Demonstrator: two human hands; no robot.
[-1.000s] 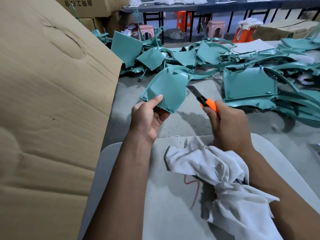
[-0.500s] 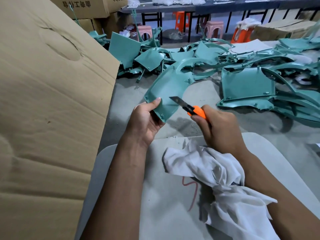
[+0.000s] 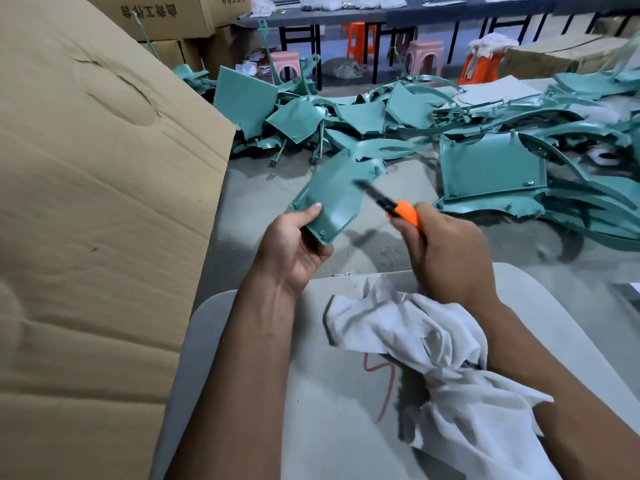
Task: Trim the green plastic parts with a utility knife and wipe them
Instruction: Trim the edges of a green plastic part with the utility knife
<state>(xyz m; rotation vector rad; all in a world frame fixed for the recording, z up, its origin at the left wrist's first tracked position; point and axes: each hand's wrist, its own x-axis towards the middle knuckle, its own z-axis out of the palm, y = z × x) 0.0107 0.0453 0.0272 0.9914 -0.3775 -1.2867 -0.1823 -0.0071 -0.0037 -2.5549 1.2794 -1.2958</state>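
Knife blade over the green part I hold above the table.

My left hand (image 3: 294,244) pinches the lower corner of a curved green plastic panel (image 3: 334,199), thumb on top; my right hand (image 3: 446,251) is clenched round an orange-handled utility knife (image 3: 398,207), its dark blade across the panel's right edge. A crumpled white cloth (image 3: 433,344) lies under my right wrist on a grey board (image 3: 332,393). More green plastic parts (image 3: 491,168) are heaped on the table (image 3: 263,188) beyond, with a big cardboard sheet (image 3: 97,202) at left.

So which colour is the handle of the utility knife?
Orange, with a dark blade; the utility knife shows best in the head view.
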